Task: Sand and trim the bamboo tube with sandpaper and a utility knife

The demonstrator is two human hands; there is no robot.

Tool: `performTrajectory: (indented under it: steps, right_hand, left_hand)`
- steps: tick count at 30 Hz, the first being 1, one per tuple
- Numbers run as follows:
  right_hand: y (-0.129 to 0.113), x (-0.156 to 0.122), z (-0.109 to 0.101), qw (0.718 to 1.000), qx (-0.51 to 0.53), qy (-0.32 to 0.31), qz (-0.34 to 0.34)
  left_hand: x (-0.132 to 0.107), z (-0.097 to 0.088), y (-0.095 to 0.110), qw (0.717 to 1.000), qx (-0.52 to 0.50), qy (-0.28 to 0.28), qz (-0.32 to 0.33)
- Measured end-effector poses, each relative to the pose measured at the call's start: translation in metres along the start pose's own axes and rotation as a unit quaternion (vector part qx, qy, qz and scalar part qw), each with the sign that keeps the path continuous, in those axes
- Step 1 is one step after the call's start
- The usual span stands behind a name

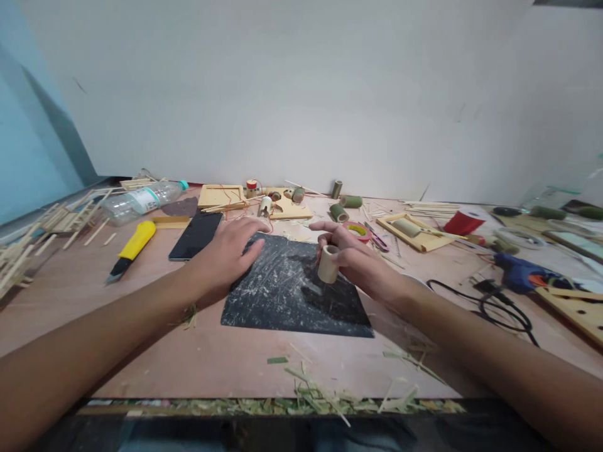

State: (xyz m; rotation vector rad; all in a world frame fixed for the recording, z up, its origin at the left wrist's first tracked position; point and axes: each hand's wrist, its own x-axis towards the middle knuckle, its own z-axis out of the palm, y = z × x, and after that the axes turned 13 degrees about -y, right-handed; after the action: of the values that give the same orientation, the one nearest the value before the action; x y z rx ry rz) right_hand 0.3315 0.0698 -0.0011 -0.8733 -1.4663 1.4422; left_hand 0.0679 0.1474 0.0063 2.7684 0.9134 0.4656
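A dark sheet of sandpaper [277, 295], dusted with pale powder, lies in the middle of the table. My right hand [346, 248] grips a short pale bamboo tube [328, 267] a little above the sheet's right part, with the index finger stretched forward. At the sheet's upper left edge rests my left hand [238, 251], fingers apart and holding nothing. Left of it is a black phone [195, 238]. Behind the right hand lies a roll of tape [357, 231], pink-red and yellow.
A yellow utility knife [134, 248] and a plastic bottle [144, 201] lie at the left. Cut bamboo pieces [351, 201] and wooden frames [221, 196] stand at the back. A blue glue gun [522, 273] and black cable [485, 307] occupy the right. Shavings [320, 395] litter the front edge.
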Motion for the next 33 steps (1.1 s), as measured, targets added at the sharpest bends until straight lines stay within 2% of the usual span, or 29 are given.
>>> performTrajectory:
  steps: [4, 8, 11, 14, 18, 21, 23, 28, 33]
  right_hand:
    - [0.004, -0.001, 0.000, 0.987, -0.159, 0.040, 0.003]
    - [0.002, 0.009, -0.009, 0.974, -0.210, 0.085, 0.017]
    - [-0.004, 0.031, -0.027, 0.953, -0.271, 0.130, 0.039]
    - [-0.016, 0.063, -0.052, 0.917, -0.355, 0.164, 0.074]
    - [-0.031, 0.100, -0.083, 0.853, -0.463, 0.212, 0.113]
    - [-0.027, 0.112, -0.093, 0.810, -0.514, 0.251, 0.131]
    - [-0.017, 0.114, -0.092, 0.791, -0.532, 0.266, 0.141]
    - [0.004, 0.112, -0.082, 0.780, -0.539, 0.281, 0.149]
    - [-0.001, 0.107, -0.080, 0.797, -0.495, 0.315, 0.143]
  left_hand:
    - [0.000, 0.001, -0.001, 1.000, -0.009, -0.008, 0.011]
    - [-0.001, -0.003, 0.001, 0.999, -0.018, -0.016, 0.025]
    - [-0.001, -0.006, 0.002, 0.999, -0.022, -0.015, 0.031]
    - [0.000, -0.006, 0.000, 0.999, -0.024, -0.013, 0.032]
    - [0.001, -0.004, -0.009, 0.999, -0.024, -0.011, 0.032]
    - [0.000, -0.003, -0.011, 1.000, -0.018, -0.005, 0.023]
    - [-0.002, -0.004, -0.011, 1.000, -0.010, -0.001, 0.016]
    - [0.002, -0.009, -0.018, 1.000, 0.021, 0.009, -0.002]
    - [0.025, -0.031, -0.043, 0.998, 0.061, 0.010, -0.025]
